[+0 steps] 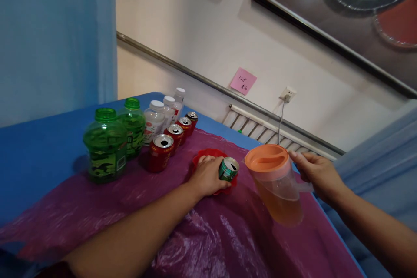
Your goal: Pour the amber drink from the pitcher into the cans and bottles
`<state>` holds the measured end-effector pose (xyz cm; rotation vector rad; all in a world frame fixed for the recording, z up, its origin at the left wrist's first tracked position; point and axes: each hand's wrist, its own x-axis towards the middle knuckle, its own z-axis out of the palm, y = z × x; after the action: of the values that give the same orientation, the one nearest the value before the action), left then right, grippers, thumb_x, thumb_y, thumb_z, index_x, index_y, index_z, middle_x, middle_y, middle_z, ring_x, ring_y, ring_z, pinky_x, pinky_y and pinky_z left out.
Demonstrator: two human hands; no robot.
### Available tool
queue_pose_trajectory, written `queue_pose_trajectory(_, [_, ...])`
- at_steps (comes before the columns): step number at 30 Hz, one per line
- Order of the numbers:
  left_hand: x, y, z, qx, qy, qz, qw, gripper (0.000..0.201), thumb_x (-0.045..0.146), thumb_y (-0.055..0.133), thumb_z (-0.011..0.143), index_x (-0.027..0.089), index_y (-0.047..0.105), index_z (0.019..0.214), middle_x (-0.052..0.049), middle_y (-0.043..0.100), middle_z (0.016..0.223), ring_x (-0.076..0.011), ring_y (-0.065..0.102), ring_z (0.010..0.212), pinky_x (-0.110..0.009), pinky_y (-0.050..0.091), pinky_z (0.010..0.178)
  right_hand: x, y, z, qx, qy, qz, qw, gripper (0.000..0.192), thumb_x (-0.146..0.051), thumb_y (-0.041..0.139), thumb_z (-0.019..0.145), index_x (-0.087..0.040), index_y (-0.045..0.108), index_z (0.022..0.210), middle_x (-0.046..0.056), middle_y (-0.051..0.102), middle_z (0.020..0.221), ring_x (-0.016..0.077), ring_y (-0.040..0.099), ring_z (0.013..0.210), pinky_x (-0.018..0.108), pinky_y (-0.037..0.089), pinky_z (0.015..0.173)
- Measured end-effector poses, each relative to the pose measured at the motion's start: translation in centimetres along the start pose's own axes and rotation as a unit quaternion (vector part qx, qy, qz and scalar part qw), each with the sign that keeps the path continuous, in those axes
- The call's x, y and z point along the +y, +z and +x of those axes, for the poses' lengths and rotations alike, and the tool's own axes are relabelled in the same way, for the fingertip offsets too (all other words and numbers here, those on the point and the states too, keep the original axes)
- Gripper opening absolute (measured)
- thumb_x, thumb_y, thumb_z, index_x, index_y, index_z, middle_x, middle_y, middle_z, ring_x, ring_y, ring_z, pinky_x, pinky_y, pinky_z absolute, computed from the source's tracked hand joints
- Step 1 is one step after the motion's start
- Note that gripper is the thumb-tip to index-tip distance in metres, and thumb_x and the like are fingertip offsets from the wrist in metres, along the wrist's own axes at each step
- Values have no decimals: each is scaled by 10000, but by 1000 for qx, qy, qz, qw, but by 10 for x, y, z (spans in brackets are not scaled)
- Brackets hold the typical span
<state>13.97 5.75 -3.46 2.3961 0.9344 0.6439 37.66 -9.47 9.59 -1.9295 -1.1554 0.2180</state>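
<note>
My left hand [206, 176] is wrapped around an opened green can [228, 169] that stands in a red dish [208, 155] on the purple plastic sheet. My right hand [317, 171] grips the handle of a clear plastic pitcher [280, 191] with an orange lid; the pitcher holds amber liquid and stands just right of the can. The can's top is open and faces up.
A row of several opened red cans [161, 152] runs back along the table, with two green-capped bottles [104, 145] and white-capped bottles [154, 119] to their left. The purple sheet [228, 243] covers a blue table. Behind stand a wall, a radiator and a blue curtain.
</note>
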Motion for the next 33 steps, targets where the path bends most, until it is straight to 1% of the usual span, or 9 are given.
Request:
queue_pose_trajectory(5, [1,0,0,0,1,0,1000,640,506,845,613,271,652,1176,-75,688,1143,-332,591,1136,-425,403,1005,2,0,0,-7,6,-5,1000,620,-741,660,735,-226,404,506,-51,341,477,99,297,476,256,230,452])
queue_pose_trajectory(11, [0,0,0,-3,-3,2,1000,643,508,857,595,289,648,1162,-66,688,1153,-330,586,1144,-419,402,1010,-2,1,-2,-3,2,-12,1000,636,-768,644,722,-228,403,488,-45,345,468,101,293,475,260,233,449])
queue_pose_trajectory(19, [-1,2,0,1,3,-2,1000,629,507,849,606,281,652,1159,-65,689,1138,-332,592,1132,-424,407,1002,1,2,-1,-5,3,6,1000,626,-748,670,722,-229,406,492,-50,335,465,97,283,462,263,217,443])
queue_pose_trajectory(33, [0,0,-1,3,7,-5,1000,653,506,852,605,282,650,1184,-64,687,1143,-334,592,1133,-418,406,998,-2,3,-1,-9,9,-2,1000,628,-759,657,716,-227,406,496,-50,336,474,98,286,476,265,215,457])
